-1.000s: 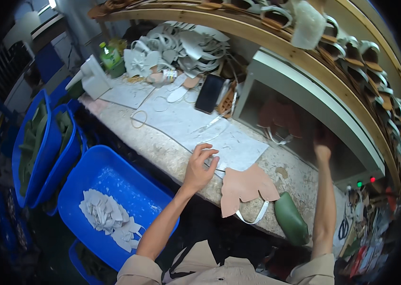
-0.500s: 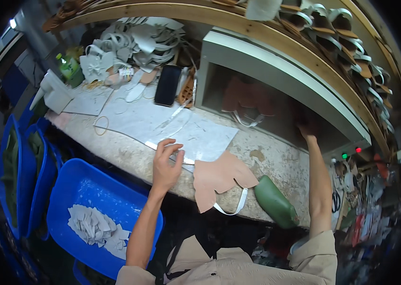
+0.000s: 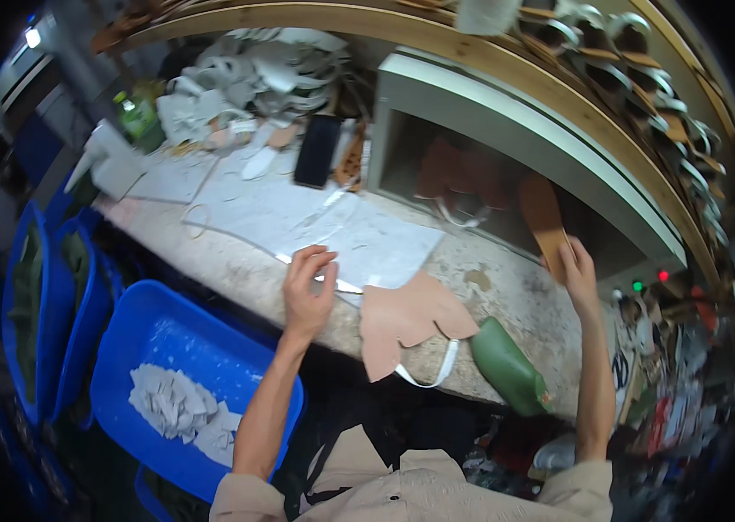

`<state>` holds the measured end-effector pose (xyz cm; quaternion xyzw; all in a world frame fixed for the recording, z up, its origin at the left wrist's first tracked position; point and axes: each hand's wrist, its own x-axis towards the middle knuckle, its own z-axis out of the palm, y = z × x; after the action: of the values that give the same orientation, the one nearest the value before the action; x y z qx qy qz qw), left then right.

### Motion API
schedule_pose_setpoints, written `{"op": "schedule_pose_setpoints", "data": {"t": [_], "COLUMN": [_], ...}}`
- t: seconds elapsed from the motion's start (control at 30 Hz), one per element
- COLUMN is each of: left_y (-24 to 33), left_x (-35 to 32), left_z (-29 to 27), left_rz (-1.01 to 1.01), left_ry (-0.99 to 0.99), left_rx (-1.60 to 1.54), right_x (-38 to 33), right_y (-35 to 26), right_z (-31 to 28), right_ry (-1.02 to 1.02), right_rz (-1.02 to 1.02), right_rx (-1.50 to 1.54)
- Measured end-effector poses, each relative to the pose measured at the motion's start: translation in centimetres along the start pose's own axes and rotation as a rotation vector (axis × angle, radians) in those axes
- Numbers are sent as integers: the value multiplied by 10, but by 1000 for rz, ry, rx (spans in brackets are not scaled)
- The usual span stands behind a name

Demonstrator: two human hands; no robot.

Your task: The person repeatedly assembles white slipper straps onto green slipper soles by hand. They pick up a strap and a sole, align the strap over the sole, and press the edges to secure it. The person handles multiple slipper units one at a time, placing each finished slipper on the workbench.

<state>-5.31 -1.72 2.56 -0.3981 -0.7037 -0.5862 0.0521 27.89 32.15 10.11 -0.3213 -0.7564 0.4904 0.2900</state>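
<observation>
Right hand (image 3: 580,271) grasps 1 end of a brown sole (image 3: 543,216), held before the opening of a grey box (image 3: 507,111). Left hand (image 3: 307,291), released, hangs with fingers loosely curled at the worktop's (image 3: 241,268) front edge, near a tan cut piece (image 3: 409,315) and a green pad (image 3: 508,364).

From here I see a sole (image 3: 543,213), long, flat and brown, tilted with its rounded end up and leaning a little left; the right hand (image 3: 578,271) grips it by the lower end, clear of the bench (image 3: 515,300). Flat on the bench, right of the left hand (image 3: 308,291), lies some peach leather (image 3: 407,313), its near edge notched and lobed, with a white strap (image 3: 444,372) looping out from that edge.
</observation>
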Motion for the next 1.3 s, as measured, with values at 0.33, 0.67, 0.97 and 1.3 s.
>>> {"op": "schedule_pose_setpoints", "data": {"t": [0.33, 0.67, 0.97, 1.3], "left_y": [146, 127, 121, 135], "left_x": [-93, -107, -128, -206], "left_z": [18, 18, 23, 35], "left_rz": [-499, -407, -499, -476], "left_ry": [-447, -572, -622, -1103], "left_rx": [-1102, -882, -853, -737], "right_x": [-195, -186, -255, -380], "right_y": [-125, -29, -72, -51], "right_z": [105, 38, 20, 161], "right_ry": [-372, -213, -75, 20], "right_rz": [-86, 245, 471, 355], "right_rx": [-368, -505, 16, 163]}}
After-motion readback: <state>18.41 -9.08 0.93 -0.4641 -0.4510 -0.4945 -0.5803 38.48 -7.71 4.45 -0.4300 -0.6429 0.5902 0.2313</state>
